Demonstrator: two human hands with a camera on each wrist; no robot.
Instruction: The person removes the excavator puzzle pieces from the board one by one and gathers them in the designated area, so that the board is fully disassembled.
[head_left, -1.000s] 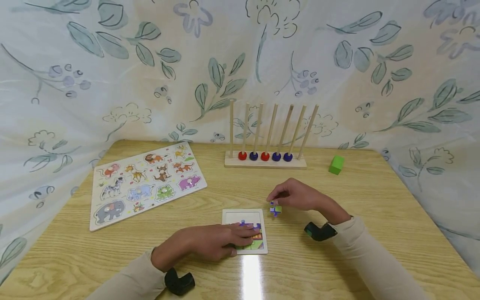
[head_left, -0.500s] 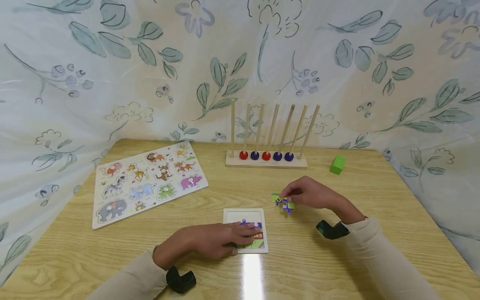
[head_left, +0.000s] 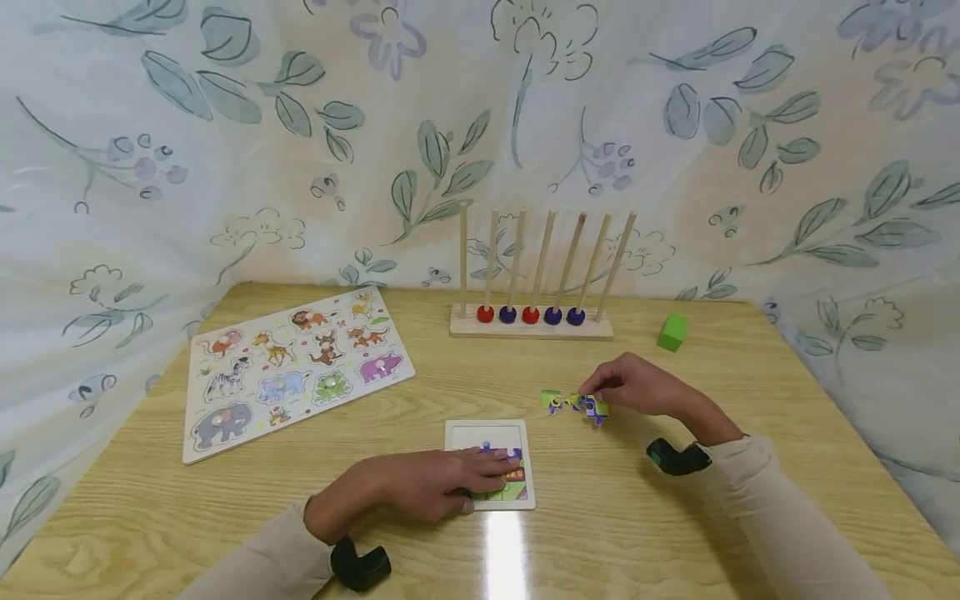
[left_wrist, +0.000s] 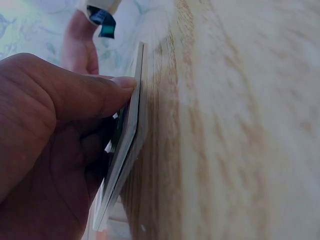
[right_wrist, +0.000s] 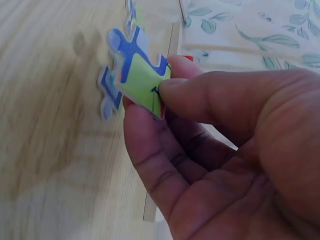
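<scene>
My left hand (head_left: 442, 482) lies over a small framed jigsaw puzzle (head_left: 487, 432), fingers stretched across its lower part. In the left wrist view the thumb (left_wrist: 95, 95) touches the edge of the frame (left_wrist: 131, 117). My right hand (head_left: 637, 385) pinches a green-and-blue jigsaw piece (right_wrist: 142, 80) between thumb and fingers. Other jigsaw pieces overlap or sit close behind it in the right wrist view, one blue piece (right_wrist: 107, 90) partly hidden. Left of the right fingertips, a green-and-purple piece (head_left: 552, 401) lies on the table.
An animal peg puzzle board (head_left: 300, 367) lies at the back left. A wooden rod stand (head_left: 532, 327) with red and dark blue beads stands at the back, before a floral cloth (head_left: 300, 167). A green block (head_left: 672, 331) sits at the back right of the wooden table (head_left: 675, 525).
My right hand has moved to the right with a piece in its fingers. Jigsaw pieces now show in a row to its left. The left hand stays in place on the puzzle.
</scene>
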